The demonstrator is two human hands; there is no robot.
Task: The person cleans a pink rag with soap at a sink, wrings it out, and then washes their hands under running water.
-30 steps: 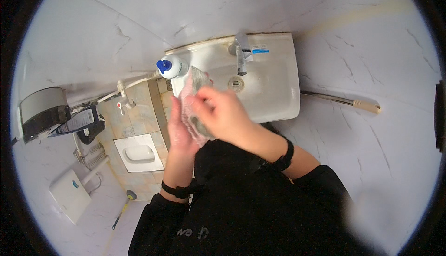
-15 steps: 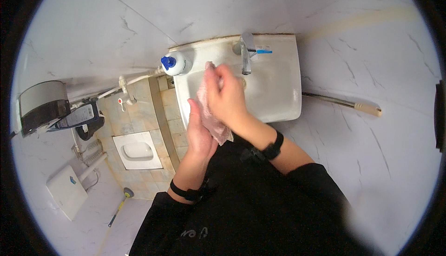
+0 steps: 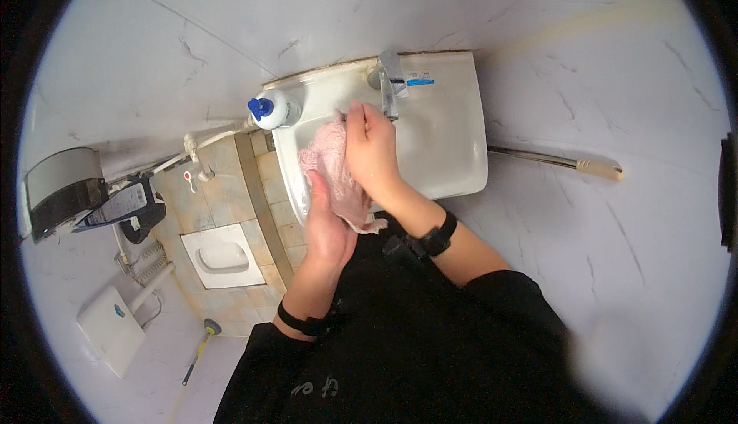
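Observation:
A crumpled pink cloth [image 3: 332,151] is stretched between my two hands over the left front part of a white sink [image 3: 446,155]. My right hand [image 3: 372,147] is closed on its right edge, with the fingers curled. Against the lower left of the cloth lies my left hand [image 3: 329,220], its thumb pressed on the fabric and its other fingers partly hidden behind it. One corner of the cloth hangs loose near my dark shirt. A chrome faucet [image 3: 388,97] rises just beyond my right hand.
On the sink's back left corner stands a white pump bottle [image 3: 278,109] with a blue top. A long handle [image 3: 553,160] leans right of the sink. Left are a squat toilet [image 3: 223,255], a wall tap [image 3: 196,164] and a dark paper dispenser [image 3: 65,193].
The pink cloth has opened out wider to the left between my hands. The whole view has shifted slightly, so the sink sits a little further left.

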